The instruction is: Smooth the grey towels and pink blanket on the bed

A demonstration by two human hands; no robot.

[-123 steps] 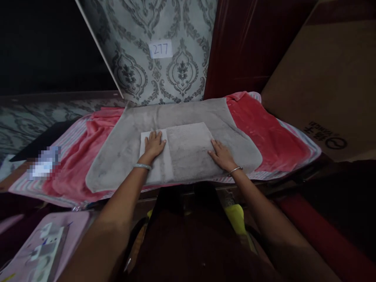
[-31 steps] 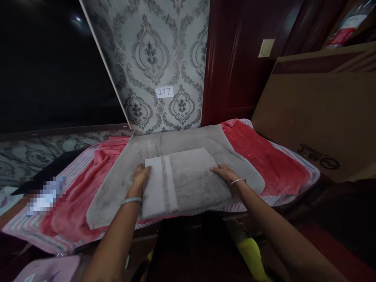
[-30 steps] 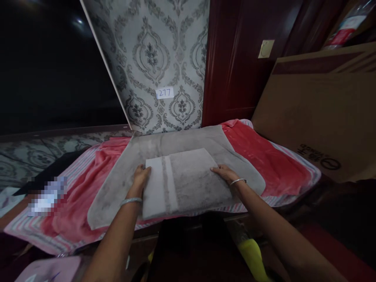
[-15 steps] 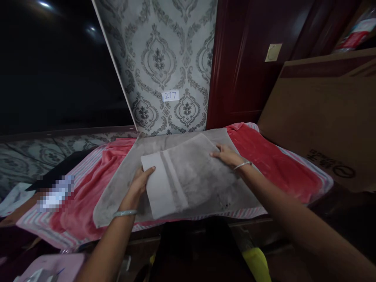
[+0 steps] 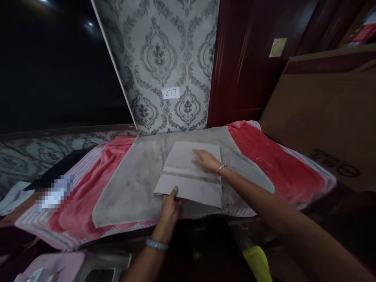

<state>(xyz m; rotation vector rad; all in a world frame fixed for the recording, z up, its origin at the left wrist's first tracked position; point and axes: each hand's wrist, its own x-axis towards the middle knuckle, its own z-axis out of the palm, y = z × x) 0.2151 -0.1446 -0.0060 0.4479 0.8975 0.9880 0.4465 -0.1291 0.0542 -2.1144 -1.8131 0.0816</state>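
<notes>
A pale grey folded towel [image 5: 190,158] with a darker band across it lies on a larger grey cloth [image 5: 129,188]. My left hand [image 5: 170,205] grips its near edge, thumb on top and fingers underneath, and that edge is slightly lifted. Over the towel's far right part, my right hand [image 5: 206,159] has its fingers stretched out. It looks slightly blurred, so I cannot tell whether it presses on the towel. The grey cloth is spread over a red blanket [image 5: 270,160] with striped edges.
A large cardboard box [image 5: 323,105] stands at the right. At the left is a dark television screen [image 5: 58,66]. A patterned wall with a "277" label [image 5: 170,93] rises behind. Near the lower left are a pink plastic surface [image 5: 55,264] and a blurred-out object [image 5: 55,194].
The towel has turned, bringing its banded end from the left to the near side. My left hand moved right and nearer; my right hand left its far right edge and came over its surface.
</notes>
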